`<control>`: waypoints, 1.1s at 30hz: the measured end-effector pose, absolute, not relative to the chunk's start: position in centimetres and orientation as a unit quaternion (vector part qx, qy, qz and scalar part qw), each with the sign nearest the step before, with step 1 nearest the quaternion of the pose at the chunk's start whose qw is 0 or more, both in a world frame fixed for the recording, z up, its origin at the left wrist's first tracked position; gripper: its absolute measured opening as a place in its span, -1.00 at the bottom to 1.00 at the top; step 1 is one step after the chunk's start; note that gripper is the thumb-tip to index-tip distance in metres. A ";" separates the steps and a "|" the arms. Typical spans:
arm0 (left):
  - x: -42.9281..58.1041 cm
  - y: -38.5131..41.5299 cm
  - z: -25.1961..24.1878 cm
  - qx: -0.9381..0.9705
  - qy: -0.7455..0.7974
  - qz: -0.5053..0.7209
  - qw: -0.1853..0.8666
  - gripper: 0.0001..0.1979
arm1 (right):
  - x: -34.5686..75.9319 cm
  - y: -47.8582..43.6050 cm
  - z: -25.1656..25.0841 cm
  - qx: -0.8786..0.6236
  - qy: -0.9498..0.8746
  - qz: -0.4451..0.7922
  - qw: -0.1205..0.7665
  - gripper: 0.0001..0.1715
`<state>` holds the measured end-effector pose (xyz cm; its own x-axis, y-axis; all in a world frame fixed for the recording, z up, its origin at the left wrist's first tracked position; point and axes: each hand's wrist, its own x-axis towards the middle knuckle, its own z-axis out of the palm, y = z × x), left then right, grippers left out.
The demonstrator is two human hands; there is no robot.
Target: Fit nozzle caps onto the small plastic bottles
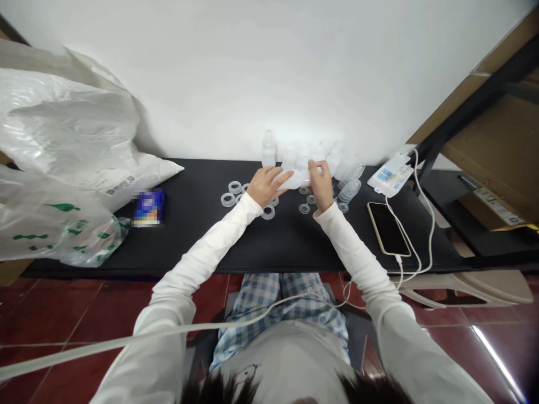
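Note:
My left hand (264,186) is wrapped round a white, milky plastic bottle (291,180), which lies sideways above the table. At the bottle's right end my right hand (322,184) grips a translucent end piece; whether this is a cap or a collar I cannot tell. Around my left hand lie several translucent rings (228,200). Several small clear discs (304,209) with raised centres are spread below my right hand. Beyond my hands an upright bottle (268,148) with a clear domed top stands against the wall, beside more pale bottles (332,157). Clear domed covers (349,191) are clustered to the right.
A phone (388,229) and a white box-like device (391,175) with cables (429,213) lie on the black table (189,235) at right. Large plastic bags (67,129) and a blue packet (149,207) occupy the left. A pale cable (168,330) crosses my lap.

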<state>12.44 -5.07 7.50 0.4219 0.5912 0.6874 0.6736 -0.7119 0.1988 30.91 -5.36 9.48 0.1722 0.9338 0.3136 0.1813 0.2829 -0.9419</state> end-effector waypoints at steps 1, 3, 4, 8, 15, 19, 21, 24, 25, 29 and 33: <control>12.6 -5.3 7.6 -0.844 -0.361 -0.395 0.034 -0.52 | 31.1 -5.2 9.4 -0.501 -0.550 0.311 0.591 -0.47; 12.7 -5.7 8.3 -0.834 -0.357 -0.419 -0.028 -0.43 | 31.3 -5.3 9.5 -0.500 -0.542 0.266 0.621 -0.45; 12.7 -5.8 8.8 -0.824 -0.363 -0.428 -0.074 -0.41 | 31.3 -5.5 9.5 -0.493 -0.545 0.241 0.634 -0.45; 12.3 -5.7 11.0 -0.751 -0.382 -0.395 -0.367 -0.39 | 31.8 -6.9 9.6 -0.457 -0.603 0.124 0.642 -0.50; 11.3 -5.8 11.8 -0.590 -0.401 -0.214 -0.667 -0.36 | 34.8 -7.8 8.1 -0.328 -0.810 -0.051 0.484 -0.55; 10.8 -5.6 11.6 -0.536 -0.418 -0.068 -0.730 -0.38 | 36.3 -7.7 8.3 -0.176 -0.890 -0.156 0.391 -0.65; 10.4 -5.6 11.6 -0.520 -0.425 -0.043 -0.740 -0.41 | 36.8 -7.9 9.0 -0.108 -0.912 -0.166 0.359 -0.76; 9.9 -6.1 11.9 -0.515 -0.417 -0.090 -0.743 -0.41 | 37.2 -8.2 10.0 -0.034 -0.922 -0.154 0.355 -0.79; 9.9 -6.4 12.0 -0.519 -0.408 -0.098 -0.745 -0.38 | 37.2 -8.3 10.1 -0.033 -0.918 -0.153 0.364 -0.77; 10.6 -7.0 12.1 -0.571 -0.388 -0.156 -0.706 -0.32 | 36.6 -9.0 10.2 -0.170 -0.879 -0.098 0.434 -0.69; 11.3 -7.3 12.0 -0.669 -0.425 -0.332 -0.512 -0.45 | 35.9 -9.3 10.7 -0.346 -0.816 0.059 0.459 -0.45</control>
<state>11.30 -7.35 11.97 0.4180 0.9084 0.0093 0.2283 -0.1149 0.9668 35.93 -9.35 10.75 -0.3399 0.6192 0.7079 0.5107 0.7536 -0.4140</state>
